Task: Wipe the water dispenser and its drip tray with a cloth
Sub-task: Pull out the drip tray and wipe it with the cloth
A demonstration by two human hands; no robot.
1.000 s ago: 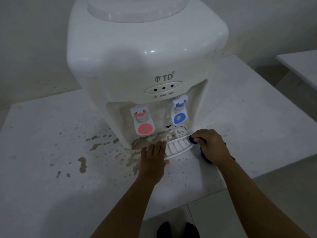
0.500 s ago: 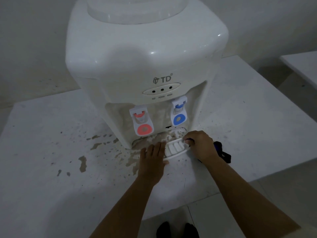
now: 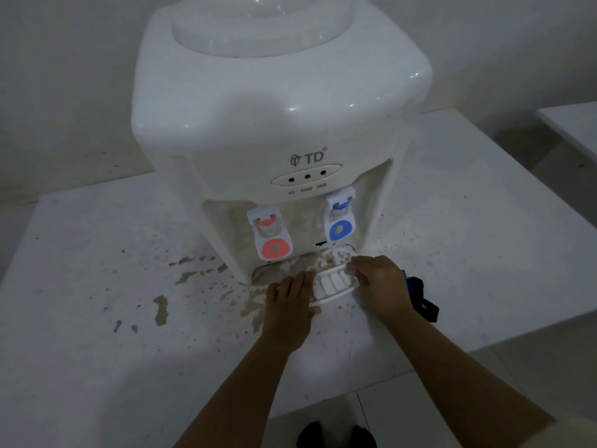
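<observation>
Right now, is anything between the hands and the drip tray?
Nothing visible: the left hand and right hand already touch the drip tray on either side; the cloth lies behind the right hand.

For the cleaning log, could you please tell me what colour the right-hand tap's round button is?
Blue; the head view shows it clearly.

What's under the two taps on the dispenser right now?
Under the taps sits the white drip tray, held by the left hand and right hand. The hands cover its ends.
</observation>
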